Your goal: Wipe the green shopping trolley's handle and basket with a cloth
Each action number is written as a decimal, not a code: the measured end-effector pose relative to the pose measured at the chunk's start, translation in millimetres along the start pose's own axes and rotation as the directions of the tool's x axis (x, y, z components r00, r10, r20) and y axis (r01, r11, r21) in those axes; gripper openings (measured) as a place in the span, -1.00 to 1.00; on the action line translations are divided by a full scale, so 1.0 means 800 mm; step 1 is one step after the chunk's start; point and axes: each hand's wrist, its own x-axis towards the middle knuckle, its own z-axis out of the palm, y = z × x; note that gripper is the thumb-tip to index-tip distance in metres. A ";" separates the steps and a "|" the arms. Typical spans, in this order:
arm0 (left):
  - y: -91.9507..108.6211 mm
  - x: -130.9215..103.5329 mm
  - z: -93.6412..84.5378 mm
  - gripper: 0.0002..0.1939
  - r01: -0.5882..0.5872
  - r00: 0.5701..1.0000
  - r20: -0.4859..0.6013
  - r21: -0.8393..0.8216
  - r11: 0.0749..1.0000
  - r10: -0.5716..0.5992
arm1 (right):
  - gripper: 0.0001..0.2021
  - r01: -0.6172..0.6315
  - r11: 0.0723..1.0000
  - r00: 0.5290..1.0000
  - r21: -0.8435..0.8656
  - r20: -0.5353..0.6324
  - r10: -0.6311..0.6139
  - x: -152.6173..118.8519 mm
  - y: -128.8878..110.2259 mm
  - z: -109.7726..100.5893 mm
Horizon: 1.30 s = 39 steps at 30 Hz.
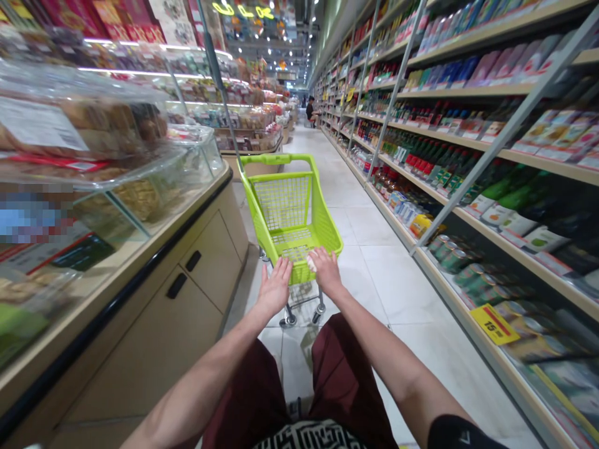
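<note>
Nearby, counter (154, 312) flanks cart (331, 218).

The cart (330, 227) is lime green, the trousers (344, 380) maroon, the price tag (495, 324) yellow.

Tall shelves (468, 92) rise right of the right hand (324, 269), a counter (187, 324) left. Pale floor (365, 224) runs ahead under small lights (314, 20).
</note>
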 end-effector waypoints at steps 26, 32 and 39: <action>-0.062 -0.004 0.004 -0.28 0.136 0.991 0.022 -0.108 0.985 -0.135 | -0.62 -0.119 0.992 0.982 0.049 0.156 0.110 0.067 -0.043 -0.014; -0.058 -0.008 0.011 -0.29 0.122 0.992 -0.007 -0.061 0.991 -0.123 | -0.58 0.236 0.971 0.963 0.027 0.124 -0.238 0.034 -0.078 0.019; -0.060 -0.010 0.014 -0.26 0.139 0.990 -0.006 -0.055 0.989 -0.140 | -0.54 -0.028 0.991 1.000 -0.130 0.010 0.030 0.026 0.018 -0.012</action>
